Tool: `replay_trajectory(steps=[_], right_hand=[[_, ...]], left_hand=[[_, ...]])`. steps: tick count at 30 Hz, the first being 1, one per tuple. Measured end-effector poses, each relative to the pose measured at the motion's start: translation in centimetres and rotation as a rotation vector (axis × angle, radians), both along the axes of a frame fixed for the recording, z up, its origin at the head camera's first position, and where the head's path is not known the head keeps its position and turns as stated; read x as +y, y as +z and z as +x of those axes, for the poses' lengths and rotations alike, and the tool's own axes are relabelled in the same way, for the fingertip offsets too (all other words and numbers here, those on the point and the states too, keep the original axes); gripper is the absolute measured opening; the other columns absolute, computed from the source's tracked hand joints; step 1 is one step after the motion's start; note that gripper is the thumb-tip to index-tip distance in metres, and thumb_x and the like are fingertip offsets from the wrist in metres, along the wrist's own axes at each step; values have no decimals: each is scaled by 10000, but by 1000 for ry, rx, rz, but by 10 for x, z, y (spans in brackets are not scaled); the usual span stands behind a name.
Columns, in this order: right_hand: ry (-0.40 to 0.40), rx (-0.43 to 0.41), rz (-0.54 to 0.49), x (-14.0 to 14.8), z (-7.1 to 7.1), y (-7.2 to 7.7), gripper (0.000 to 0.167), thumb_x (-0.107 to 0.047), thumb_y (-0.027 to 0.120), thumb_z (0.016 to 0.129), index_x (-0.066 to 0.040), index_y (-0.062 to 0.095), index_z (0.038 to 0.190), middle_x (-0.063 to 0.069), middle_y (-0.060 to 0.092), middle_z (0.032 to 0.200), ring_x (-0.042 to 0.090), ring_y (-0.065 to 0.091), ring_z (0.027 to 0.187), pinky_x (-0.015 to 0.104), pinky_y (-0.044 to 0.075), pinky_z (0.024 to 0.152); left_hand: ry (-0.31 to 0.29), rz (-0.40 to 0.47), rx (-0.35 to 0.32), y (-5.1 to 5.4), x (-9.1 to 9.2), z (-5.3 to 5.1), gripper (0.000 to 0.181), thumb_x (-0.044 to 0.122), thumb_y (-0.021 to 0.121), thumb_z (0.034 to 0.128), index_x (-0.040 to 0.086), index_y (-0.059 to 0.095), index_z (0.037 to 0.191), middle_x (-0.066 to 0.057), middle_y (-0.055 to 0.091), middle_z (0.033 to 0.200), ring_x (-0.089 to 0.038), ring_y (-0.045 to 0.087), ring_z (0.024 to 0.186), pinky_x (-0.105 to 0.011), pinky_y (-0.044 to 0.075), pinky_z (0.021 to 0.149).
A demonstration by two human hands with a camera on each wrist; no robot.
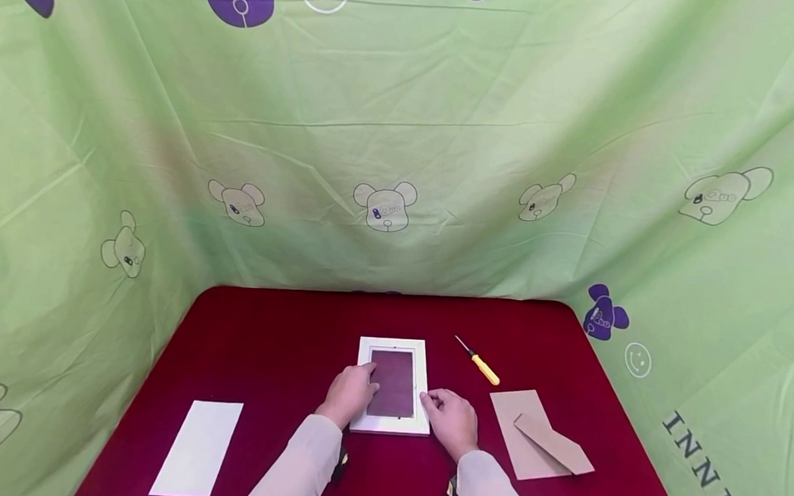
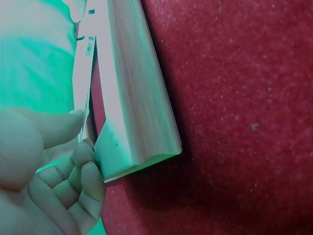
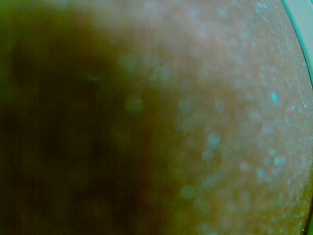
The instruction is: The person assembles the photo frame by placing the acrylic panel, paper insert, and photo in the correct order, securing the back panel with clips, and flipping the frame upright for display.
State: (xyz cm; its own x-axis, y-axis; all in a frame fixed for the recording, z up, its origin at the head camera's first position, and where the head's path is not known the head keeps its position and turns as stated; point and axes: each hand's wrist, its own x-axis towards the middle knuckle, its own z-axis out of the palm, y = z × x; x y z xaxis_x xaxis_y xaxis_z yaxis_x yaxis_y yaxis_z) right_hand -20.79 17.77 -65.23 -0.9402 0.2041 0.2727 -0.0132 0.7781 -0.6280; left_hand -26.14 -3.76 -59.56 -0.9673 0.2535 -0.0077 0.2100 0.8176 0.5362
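Observation:
A white picture frame (image 1: 388,425) lies on the red table with small dark tabs along its inner edge. Greyish and see-through looks its opening; whether a clear pane fills it I cannot tell. My left hand (image 1: 349,394) reaches over the left side, thumb and curled fingertips pinching at the inner edge. Up close, the left wrist view shows those fingers (image 2: 90,181) against the pale frame (image 2: 134,88). At the right side, my right hand (image 1: 453,421) pinches the frame's edge between thumb and forefinger. The right wrist view is only blur.
A yellow-handled screwdriver (image 1: 485,369) lies right of the frame. Nearer on that side is a brown backing board (image 1: 528,453) with its stand flap raised. A white sheet (image 1: 198,448) rests at the left. Green printed cloth (image 1: 404,127) surrounds the table (image 1: 283,332).

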Motion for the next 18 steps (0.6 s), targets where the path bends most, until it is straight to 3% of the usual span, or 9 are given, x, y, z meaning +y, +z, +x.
replay_trajectory(steps=[18], right_hand=[[5, 2, -5, 0, -1, 0, 198, -428, 686, 891, -245, 748, 851, -197, 532, 691, 45, 529, 648, 345, 465, 665]], left_hand=[[-45, -95, 89, 2, 1, 3, 367, 197, 688, 906, 84, 643, 1252, -112, 689, 1087, -269, 654, 988, -425, 528, 800]])
